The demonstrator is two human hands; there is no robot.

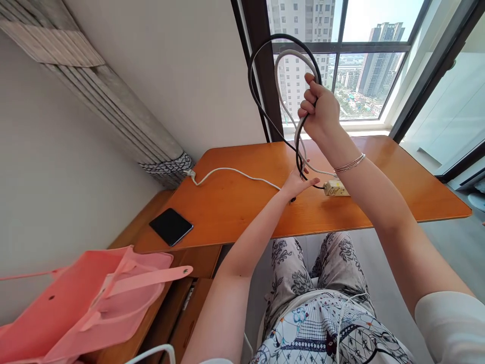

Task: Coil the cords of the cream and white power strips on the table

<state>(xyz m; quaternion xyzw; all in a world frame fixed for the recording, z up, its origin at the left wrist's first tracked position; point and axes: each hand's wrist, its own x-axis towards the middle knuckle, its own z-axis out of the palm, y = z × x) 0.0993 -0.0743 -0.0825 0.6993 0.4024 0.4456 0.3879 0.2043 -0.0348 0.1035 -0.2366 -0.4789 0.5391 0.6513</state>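
Note:
My right hand (320, 108) is raised in front of the window, its fingers wrapped round a black cable (261, 103) and a white cable (278, 76). Both cables hang in loops from it down toward the table. Low over the tabletop, my left hand (296, 184) has the lower part of the loops between its outstretched thumb and its fingers, partly hidden behind the cables. A short dark end shows under that palm. The black cable runs on to a cream power strip (336, 188), partly covered by my right forearm. White cable also stretches left across the table to a white plug (189, 173).
The orange-brown wooden table (235, 222) stands against the wall and window. A black tablet or phone (171, 226) lies at its left. Nearer, a pink bag (87, 298) with a strap rests on a wooden cabinet. A gathered curtain (125, 106) hangs at the left.

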